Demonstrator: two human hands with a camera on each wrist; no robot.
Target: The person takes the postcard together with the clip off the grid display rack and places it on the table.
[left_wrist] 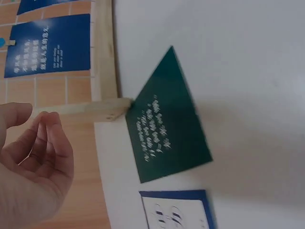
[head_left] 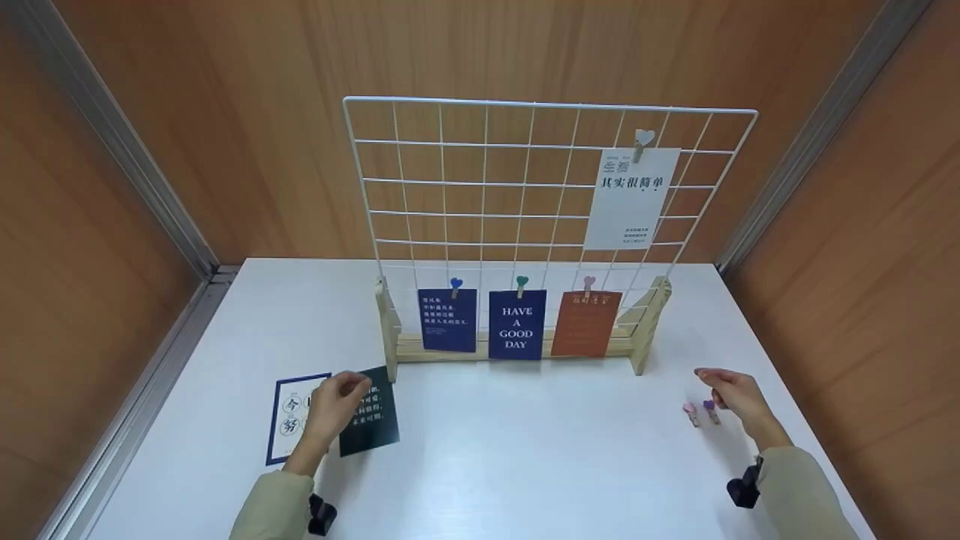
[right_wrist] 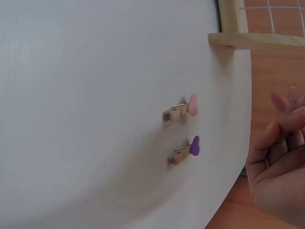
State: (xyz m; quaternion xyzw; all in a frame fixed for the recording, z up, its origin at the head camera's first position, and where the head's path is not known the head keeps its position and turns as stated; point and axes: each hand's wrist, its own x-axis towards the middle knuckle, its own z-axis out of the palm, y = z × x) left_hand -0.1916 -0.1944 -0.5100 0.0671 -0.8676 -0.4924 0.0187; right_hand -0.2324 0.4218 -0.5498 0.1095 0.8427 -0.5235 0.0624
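My left hand hovers above the dark green card, fingers loosely bent with nothing between them. In the left wrist view the same card lies wholly uncovered beside the rack's wooden foot. Left of it is a white card with a blue border, partly hidden by the hand. Over on the right, my right hand is raised just beside two small wooden clothespins, its bent fingers holding nothing. One clothespin has a pink heart, the other a purple heart; both lie on the table.
A white wire grid rack stands on wooden feet at the back. Pegged low on it are two blue cards and an orange card; a white card hangs upper right. Wood-grain panels enclose the table.
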